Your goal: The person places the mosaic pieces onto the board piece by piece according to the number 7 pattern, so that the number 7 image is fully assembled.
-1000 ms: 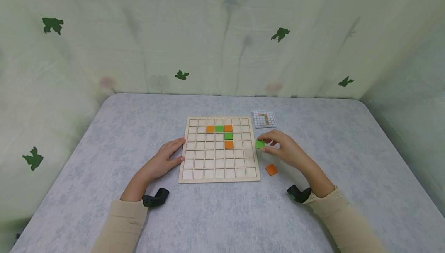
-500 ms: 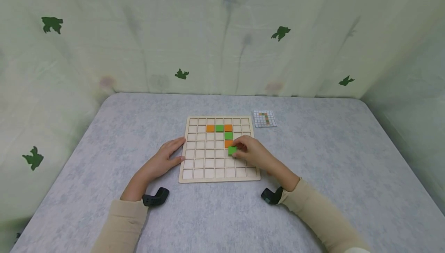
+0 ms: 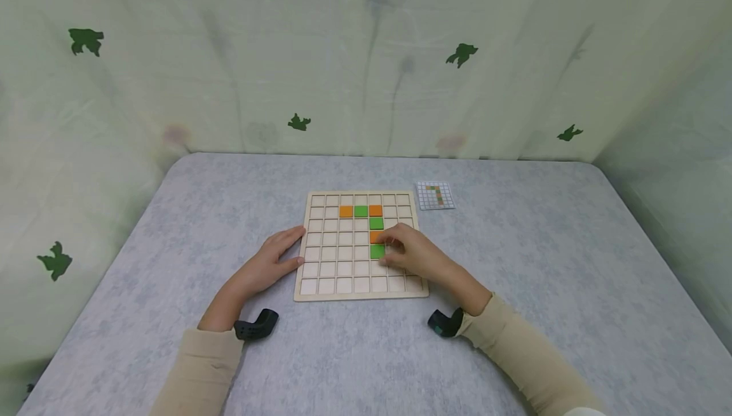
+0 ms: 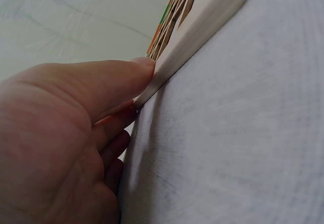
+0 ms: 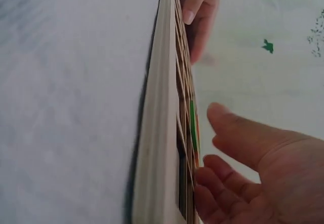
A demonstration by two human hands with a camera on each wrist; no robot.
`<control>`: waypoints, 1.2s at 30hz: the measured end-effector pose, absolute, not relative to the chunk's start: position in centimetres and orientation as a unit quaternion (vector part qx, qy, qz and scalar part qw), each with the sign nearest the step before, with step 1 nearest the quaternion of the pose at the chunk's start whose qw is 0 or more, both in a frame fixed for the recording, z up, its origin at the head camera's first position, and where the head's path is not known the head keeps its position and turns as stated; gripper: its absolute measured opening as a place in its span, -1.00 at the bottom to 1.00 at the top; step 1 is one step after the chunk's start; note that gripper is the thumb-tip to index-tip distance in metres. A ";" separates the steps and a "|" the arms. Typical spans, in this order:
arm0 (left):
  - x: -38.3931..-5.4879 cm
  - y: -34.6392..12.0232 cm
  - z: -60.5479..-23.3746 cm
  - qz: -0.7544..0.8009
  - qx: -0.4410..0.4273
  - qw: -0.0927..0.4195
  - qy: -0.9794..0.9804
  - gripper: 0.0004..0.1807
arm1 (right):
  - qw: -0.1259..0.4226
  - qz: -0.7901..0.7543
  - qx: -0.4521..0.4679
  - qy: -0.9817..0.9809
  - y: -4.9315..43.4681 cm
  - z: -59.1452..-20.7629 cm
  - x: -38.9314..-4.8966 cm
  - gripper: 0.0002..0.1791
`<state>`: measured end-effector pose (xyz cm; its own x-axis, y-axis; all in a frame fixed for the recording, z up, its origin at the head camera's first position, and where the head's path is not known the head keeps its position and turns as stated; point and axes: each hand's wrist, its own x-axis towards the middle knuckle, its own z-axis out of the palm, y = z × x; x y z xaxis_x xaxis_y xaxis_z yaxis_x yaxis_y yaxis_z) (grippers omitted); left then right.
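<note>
We see the right hand (image 3: 413, 254) lying over the wooden grid board (image 3: 337, 270), fingers loosely bent, fingertips (image 3: 391, 246) touching the right edge of a green tile (image 3: 377, 251); nothing is pinched, and in the right wrist view the fingers look relaxed and apart. That green tile sits flat in a cell of the board, square, so no long axis; its edges run parallel to the board's grid lines. It lies directly below an orange tile (image 3: 374, 236), which lies below another green tile (image 3: 375, 223). Above those, a top row reads orange tile (image 3: 345, 211), green tile (image 3: 360, 211), orange tile (image 3: 375, 210), so the coloured tiles form a bar with a stem running down toward us. The left hand (image 3: 264, 267) rests flat on the desk (image 3: 515, 257), fingers straight, fingertips pressed against the board's left edge; the left wrist view shows the thumb against that rim. A small pattern card (image 3: 435, 195) lies just beyond the board's far right corner, apart from it. The board lies square to us in the desk's middle. The desk surface is a mottled grey-blue with rounded far corners. Pale green cloth walls (image 3: 366, 54) with dark green bird shapes close it in on three sides.
</note>
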<state>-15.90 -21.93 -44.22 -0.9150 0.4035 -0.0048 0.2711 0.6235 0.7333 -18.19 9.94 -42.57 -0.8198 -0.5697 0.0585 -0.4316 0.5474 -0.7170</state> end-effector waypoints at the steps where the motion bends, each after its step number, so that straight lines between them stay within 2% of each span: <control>1: -15.9 -21.9 -44.2 0.390 0.190 0.083 0.897 -0.31 | 0.091 -0.386 -0.283 0.873 10.1 -42.4 -18.1 -0.61; 10: -15.9 -21.8 -44.3 0.385 0.190 0.082 0.899 -0.31 | 0.060 -0.417 -0.282 0.862 13.7 -40.1 -16.7 -0.50; 15: -16.0 -21.8 -44.3 0.383 0.190 0.080 0.900 -0.31 | 0.041 -0.397 -0.274 0.875 16.5 -40.2 -15.5 -0.49; 23: -15.9 -21.8 -44.3 0.385 0.184 0.087 0.900 -0.31 | 0.081 -0.372 -0.275 0.883 19.8 -42.1 -13.9 -0.44; 27: -16.0 -21.9 -44.3 0.384 0.179 0.091 0.901 -0.31 | 0.099 -0.357 -0.290 0.883 20.6 -43.0 -13.6 -0.49; 32: -16.0 -21.9 -44.5 0.385 0.181 0.090 0.901 -0.31 | 0.074 -0.344 -0.316 0.881 20.7 -43.4 -13.5 -0.65; 36: -16.0 -21.9 -44.5 0.385 0.185 0.089 0.900 -0.31 | 0.074 -0.333 -0.310 0.888 20.2 -42.9 -13.8 -0.70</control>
<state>-16.01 -21.93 -44.47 -0.9155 0.4019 -0.0173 0.2647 0.6344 0.7263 -13.76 20.22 -42.89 -0.7967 -0.5996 0.0758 -0.5017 0.5863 -0.6361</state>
